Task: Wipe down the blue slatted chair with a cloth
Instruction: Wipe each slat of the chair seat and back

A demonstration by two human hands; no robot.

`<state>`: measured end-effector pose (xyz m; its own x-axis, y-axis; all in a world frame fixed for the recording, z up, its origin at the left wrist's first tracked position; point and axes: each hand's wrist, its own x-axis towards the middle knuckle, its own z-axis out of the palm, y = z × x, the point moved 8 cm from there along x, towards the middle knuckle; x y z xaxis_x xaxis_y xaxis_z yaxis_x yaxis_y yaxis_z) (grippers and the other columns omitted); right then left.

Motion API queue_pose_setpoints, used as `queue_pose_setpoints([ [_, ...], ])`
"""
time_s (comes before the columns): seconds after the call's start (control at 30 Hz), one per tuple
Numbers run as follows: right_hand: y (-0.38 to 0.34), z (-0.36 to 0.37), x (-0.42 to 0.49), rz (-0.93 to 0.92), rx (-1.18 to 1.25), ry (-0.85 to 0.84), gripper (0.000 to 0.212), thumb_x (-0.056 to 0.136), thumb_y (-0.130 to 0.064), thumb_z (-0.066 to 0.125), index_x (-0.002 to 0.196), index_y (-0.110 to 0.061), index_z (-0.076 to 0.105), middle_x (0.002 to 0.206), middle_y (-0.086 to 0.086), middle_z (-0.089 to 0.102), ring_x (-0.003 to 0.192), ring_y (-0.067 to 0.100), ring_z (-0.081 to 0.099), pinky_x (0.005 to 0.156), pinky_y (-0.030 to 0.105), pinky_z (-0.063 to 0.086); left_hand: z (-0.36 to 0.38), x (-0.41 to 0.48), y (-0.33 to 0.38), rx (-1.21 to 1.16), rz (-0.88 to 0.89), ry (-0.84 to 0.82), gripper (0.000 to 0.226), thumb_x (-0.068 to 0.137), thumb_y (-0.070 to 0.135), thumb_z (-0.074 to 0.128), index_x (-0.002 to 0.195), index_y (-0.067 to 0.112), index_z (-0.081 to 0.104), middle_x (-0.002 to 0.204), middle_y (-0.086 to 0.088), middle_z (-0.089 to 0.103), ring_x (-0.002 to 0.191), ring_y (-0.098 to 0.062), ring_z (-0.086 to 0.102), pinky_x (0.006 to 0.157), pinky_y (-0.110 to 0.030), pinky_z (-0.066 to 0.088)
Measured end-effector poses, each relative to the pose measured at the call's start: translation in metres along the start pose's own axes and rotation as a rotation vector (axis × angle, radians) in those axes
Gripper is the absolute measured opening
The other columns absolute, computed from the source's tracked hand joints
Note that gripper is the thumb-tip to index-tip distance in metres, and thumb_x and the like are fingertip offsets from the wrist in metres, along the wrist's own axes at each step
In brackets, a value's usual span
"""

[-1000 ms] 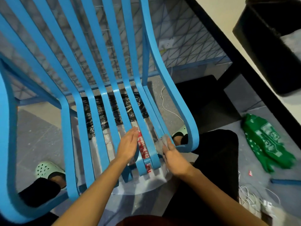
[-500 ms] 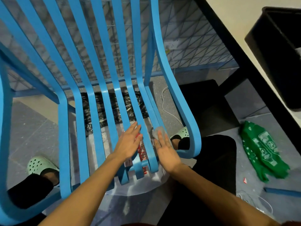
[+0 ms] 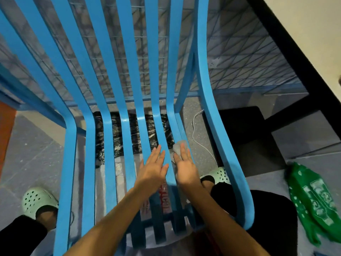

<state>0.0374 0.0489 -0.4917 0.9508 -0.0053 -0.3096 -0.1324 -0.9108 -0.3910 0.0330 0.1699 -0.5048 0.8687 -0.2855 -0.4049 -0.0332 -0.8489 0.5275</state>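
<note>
The blue slatted chair [image 3: 108, 100] fills most of the view, its slats running from the backrest down into the seat. My right hand [image 3: 185, 168] lies flat on the two rightmost seat slats and presses a small pale grey cloth [image 3: 177, 148] under its fingers. The cloth sticks out beyond the fingertips. My left hand [image 3: 153, 168] rests flat beside it on the neighbouring slats, fingers spread, holding nothing.
A green bag [image 3: 313, 202] lies on the floor at right. A white cable [image 3: 198, 132] and black plastic sheet [image 3: 118, 133] lie under the chair. My feet in pale green clogs [image 3: 37, 201] flank the seat. A black-edged table [image 3: 302, 58] stands at upper right.
Both hands have slid forward along the seat slats toward the backrest, the right one carrying the cloth with it. The view has tilted slightly.
</note>
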Motion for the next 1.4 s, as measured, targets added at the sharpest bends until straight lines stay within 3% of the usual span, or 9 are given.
queue_pose_setpoints([
  [0.1,-0.012,-0.006,0.036,0.043,0.005,0.054,0.066,0.093,0.01,0.044,0.151,-0.018,0.028,0.162,0.003,-0.008,0.15,0.022,-0.001,0.118,0.028,0.009,0.003,0.003,0.001,0.111,0.035,0.046,0.07,0.095,0.039,-0.009,0.152,0.011,0.021,0.161,-0.005,-0.007,0.149,-0.019,-0.006,0.115,-0.052,0.027],
  [0.4,-0.004,-0.021,0.127,0.165,0.376,0.16,0.06,0.089,0.012,0.042,0.141,-0.017,0.049,0.144,0.0,0.05,0.124,0.021,0.054,0.107,0.025,0.038,0.003,0.005,0.001,0.047,0.114,0.02,0.056,0.102,0.04,0.028,0.153,0.022,0.016,0.162,0.009,-0.006,0.148,-0.008,0.001,0.113,-0.042,0.028],
  [0.57,0.013,-0.061,0.087,0.302,0.722,0.35,0.036,0.092,0.009,0.05,0.12,-0.005,0.067,0.133,0.009,0.058,0.126,0.018,0.053,0.108,0.024,0.037,0.007,0.01,-0.006,0.164,0.089,-0.002,0.059,0.101,0.04,0.029,0.154,0.021,0.013,0.161,0.008,-0.01,0.148,-0.007,-0.003,0.109,-0.042,0.037],
  [0.73,0.018,-0.045,-0.008,0.127,0.462,0.223,0.037,0.093,0.007,0.05,0.124,-0.007,0.064,0.137,0.001,0.053,0.126,0.015,0.051,0.1,0.002,0.028,-0.005,0.016,-0.005,0.034,0.075,-0.044,0.06,0.102,0.041,0.031,0.155,0.025,0.008,0.16,0.012,-0.013,0.147,-0.006,-0.011,0.117,-0.047,0.021],
  [0.93,0.038,-0.003,-0.062,0.038,0.345,0.105,0.05,0.087,0.011,0.05,0.13,-0.013,0.058,0.144,-0.008,0.044,0.137,0.015,0.035,0.115,0.038,0.029,-0.021,0.031,-0.006,0.027,0.034,-0.065,0.06,0.104,0.037,0.029,0.155,0.021,0.002,0.16,0.009,-0.016,0.147,-0.01,-0.015,0.119,-0.052,0.014],
  [1.03,0.036,0.006,-0.032,0.009,0.42,0.001,0.045,0.091,0.014,0.046,0.134,0.0,0.051,0.139,-0.02,0.045,0.137,0.002,0.032,0.112,0.016,0.025,-0.026,0.044,-0.007,0.037,0.003,-0.063,0.059,0.104,0.034,0.028,0.155,0.023,0.0,0.16,0.009,-0.016,0.147,-0.012,-0.016,0.119,-0.055,0.005],
  [1.1,0.033,0.014,-0.002,0.012,0.437,-0.071,0.041,0.093,0.012,0.046,0.134,0.011,0.044,0.145,-0.004,0.045,0.137,0.0,0.035,0.106,0.001,0.018,-0.032,0.056,-0.003,0.056,-0.003,-0.047,0.059,0.104,0.036,0.027,0.155,0.023,-0.001,0.16,0.008,-0.015,0.147,-0.013,-0.014,0.117,-0.056,0.0],
  [1.2,0.028,0.002,0.033,0.061,0.398,0.115,0.042,0.087,0.015,0.049,0.127,0.003,0.058,0.146,0.01,0.041,0.137,0.02,0.04,0.106,-0.001,0.016,-0.039,0.071,-0.003,0.035,-0.034,-0.035,0.059,0.104,0.037,0.026,0.155,0.021,0.001,0.16,0.008,-0.014,0.148,-0.012,-0.013,0.118,-0.056,-0.002],
  [1.4,-0.012,-0.009,0.106,-0.068,0.333,0.169,0.043,0.095,0.0,0.038,0.133,-0.008,0.055,0.149,-0.001,0.037,0.146,0.017,0.019,0.106,-0.001,-0.002,-0.041,0.077,-0.012,-0.019,0.003,0.068,0.055,0.104,0.033,0.027,0.155,0.02,0.008,0.161,0.01,-0.008,0.148,-0.006,-0.006,0.115,-0.037,-0.01],
])
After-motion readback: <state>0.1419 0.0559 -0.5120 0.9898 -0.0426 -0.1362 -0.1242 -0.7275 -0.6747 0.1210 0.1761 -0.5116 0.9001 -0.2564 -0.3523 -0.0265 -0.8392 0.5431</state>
